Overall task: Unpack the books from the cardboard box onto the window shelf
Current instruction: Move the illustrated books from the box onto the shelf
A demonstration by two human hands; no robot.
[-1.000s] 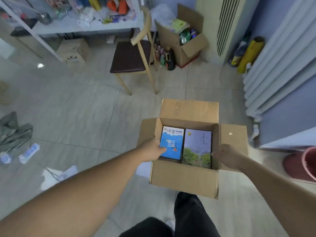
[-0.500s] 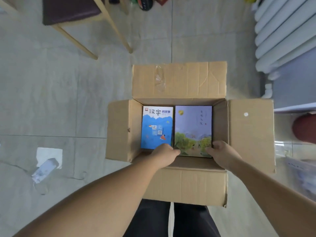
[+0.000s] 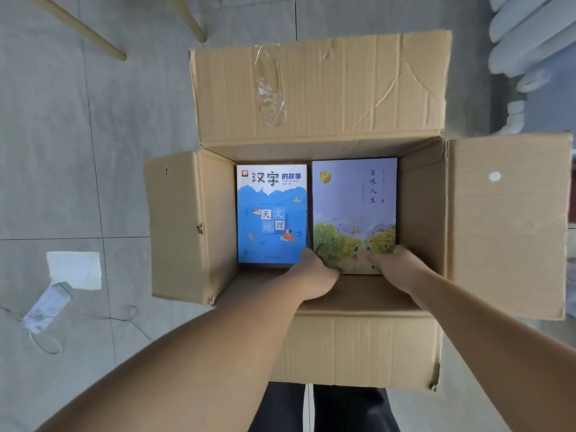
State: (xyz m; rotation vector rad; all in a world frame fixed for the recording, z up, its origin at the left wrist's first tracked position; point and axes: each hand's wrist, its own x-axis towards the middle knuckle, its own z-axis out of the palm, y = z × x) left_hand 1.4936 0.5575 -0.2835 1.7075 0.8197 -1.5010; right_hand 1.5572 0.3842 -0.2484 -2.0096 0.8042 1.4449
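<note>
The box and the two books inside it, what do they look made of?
The box looks like plain brown corrugated cardboard: matte, creased, with clear tape left on one flap. The blue book and the landscape book seem paper-bound with smooth printed covers; matte or glossy is unclear.

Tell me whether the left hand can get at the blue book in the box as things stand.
Probably yes. The left hand is already inside the open cardboard box, at the near corner of the blue book. The flaps are folded out, and nothing lies on the cover. Both hands are on the landscape-cover book beside it.
</note>
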